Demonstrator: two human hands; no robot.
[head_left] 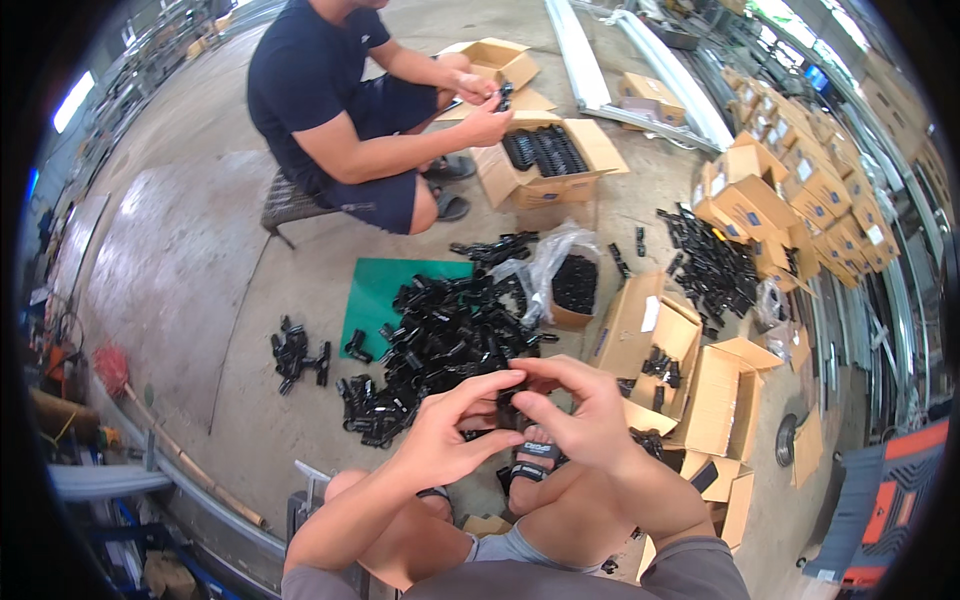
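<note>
Both of my hands are raised in front of me, close together over my knees. A small black part (508, 408) is held between them, mostly hidden by the fingers, so its exact shape cannot be made out. My left hand (450, 428) curls round it from the left, with thumb and forefinger at its lower and upper ends. From the right, my right hand (585, 412) pinches it between thumb and fingers. Just beyond the hands spreads a large heap of glossy black parts (450, 325), short and tube-like, partly on a green sheet (375, 285).
A co-worker (330, 110) sits on a low stool at the far left, handling a black part over an open carton (535, 190) of black pieces. Open cartons (640, 330) stand at my right. A smaller cluster (295, 355) lies left; another heap (710, 260) lies far right, near stacked boxes (815, 180).
</note>
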